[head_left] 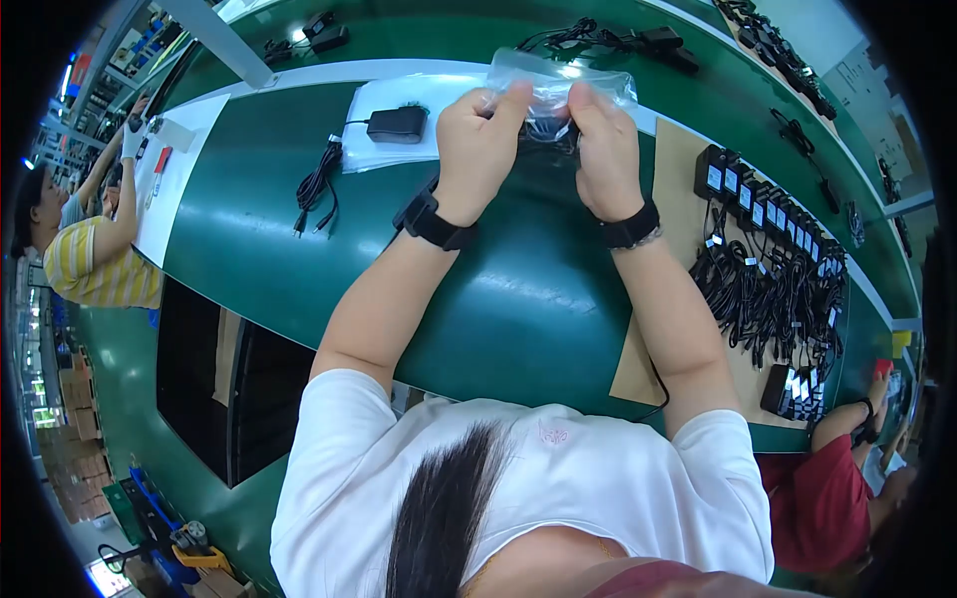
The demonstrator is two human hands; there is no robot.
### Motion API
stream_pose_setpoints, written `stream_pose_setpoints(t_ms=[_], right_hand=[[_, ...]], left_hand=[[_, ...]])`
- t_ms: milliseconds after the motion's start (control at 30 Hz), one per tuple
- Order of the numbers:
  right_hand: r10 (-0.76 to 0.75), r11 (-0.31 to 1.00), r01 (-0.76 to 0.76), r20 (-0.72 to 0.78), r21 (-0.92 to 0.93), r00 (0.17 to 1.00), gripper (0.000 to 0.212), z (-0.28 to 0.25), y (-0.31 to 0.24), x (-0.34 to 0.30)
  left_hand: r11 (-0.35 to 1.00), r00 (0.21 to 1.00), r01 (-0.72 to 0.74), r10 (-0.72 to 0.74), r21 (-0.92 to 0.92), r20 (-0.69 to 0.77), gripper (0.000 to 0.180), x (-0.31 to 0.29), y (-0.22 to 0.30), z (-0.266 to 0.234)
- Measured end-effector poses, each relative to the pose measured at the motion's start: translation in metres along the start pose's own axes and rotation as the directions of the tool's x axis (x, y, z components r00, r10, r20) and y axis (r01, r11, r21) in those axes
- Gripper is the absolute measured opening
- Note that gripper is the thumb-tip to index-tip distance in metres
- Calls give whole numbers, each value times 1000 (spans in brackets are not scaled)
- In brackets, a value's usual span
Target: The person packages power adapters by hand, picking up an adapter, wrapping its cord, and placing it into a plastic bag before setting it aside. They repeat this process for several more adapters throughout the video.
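Both my hands grip a clear plastic bag (563, 88) near the far edge of the green table. My left hand (475, 149) pinches the bag's left side, thumb on top. The bag's right side is pinched by my right hand (608, 154). A coiled black cable (546, 130) shows at the near side of the bag, between my hands; how far it is inside I cannot tell. Left of my left hand, a black power adapter (396, 125) lies on a stack of clear plastic bags (374, 157). A bundled black power cord (316, 189) rests beside that stack.
On a brown cardboard sheet (678, 164) at right stand rows of labelled black adapters (758, 204) with their cords. Beyond a pale rail runs a green surface (419, 50) carrying more adapters and cables. Co-workers sit at left, in yellow stripes (100, 254), and at right, in red (817, 508).
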State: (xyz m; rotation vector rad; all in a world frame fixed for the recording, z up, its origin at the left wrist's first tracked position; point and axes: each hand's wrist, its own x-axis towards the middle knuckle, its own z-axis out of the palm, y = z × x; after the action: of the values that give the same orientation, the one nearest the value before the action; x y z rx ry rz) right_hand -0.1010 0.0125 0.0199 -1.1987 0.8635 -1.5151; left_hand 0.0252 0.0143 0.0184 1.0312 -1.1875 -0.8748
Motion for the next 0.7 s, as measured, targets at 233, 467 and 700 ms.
stream_pose_setpoints(t_ms=[233,467,700], right_hand=[[-256,916,287,141,-281,956,35,-11,-4,-1],[-328,936,336,89,-106,941,33,-25,-31,10],[-34,999,32,355,10,934,72,-22,-33,12]], left_hand=[[994,1000,-14,12,-109,-14,44,4,3,-1],[997,998,-70,70,37,2,51,-2,11,-1],[979,969,-191,200,78,-143,49,6,9,-12]])
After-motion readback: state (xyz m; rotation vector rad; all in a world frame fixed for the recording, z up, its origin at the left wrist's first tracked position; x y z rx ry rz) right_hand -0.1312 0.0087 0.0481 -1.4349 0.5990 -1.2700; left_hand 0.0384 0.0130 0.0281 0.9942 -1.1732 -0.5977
